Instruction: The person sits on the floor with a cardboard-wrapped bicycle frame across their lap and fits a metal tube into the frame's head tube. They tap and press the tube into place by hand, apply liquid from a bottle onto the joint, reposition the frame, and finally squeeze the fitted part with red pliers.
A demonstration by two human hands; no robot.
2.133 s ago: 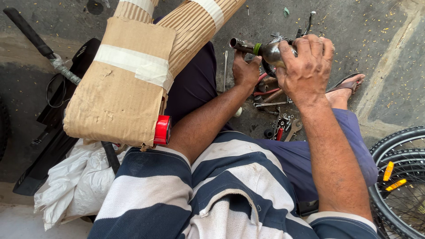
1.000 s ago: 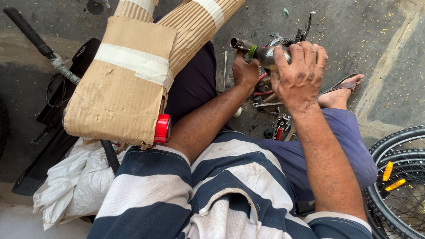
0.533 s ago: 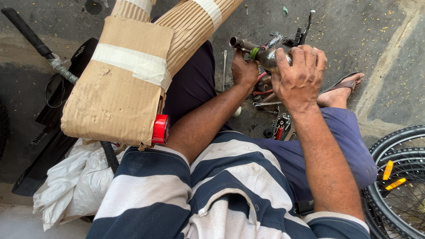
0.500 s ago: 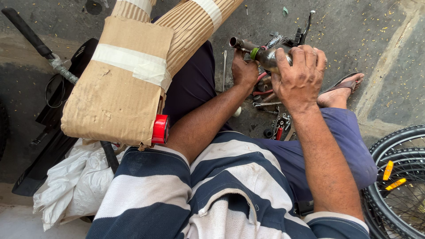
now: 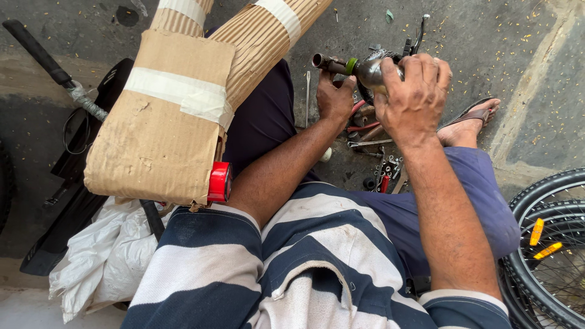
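I sit on the ground and hold a metal bicycle part (image 5: 364, 70) in front of me: a shiny rounded body with a tube and a green ring at its left end. My right hand (image 5: 413, 97) is wrapped over its right side. My left hand (image 5: 335, 97) grips it from below at the tube end. A thin black lever (image 5: 419, 33) sticks up behind the part. The underside of the part is hidden by my fingers.
A cardboard-wrapped bundle (image 5: 170, 122) with white tape and a red reflector (image 5: 219, 181) lies across my left leg. Small tools and bolts (image 5: 381, 164) lie on the concrete below my hands. Bicycle wheels (image 5: 548, 244) stand at right, crumpled white plastic (image 5: 100, 256) and a black handlebar (image 5: 42, 58) at left.
My right hand has shifted slightly left and closed further over the metal part. My left hand keeps its grip. Nothing else moved.
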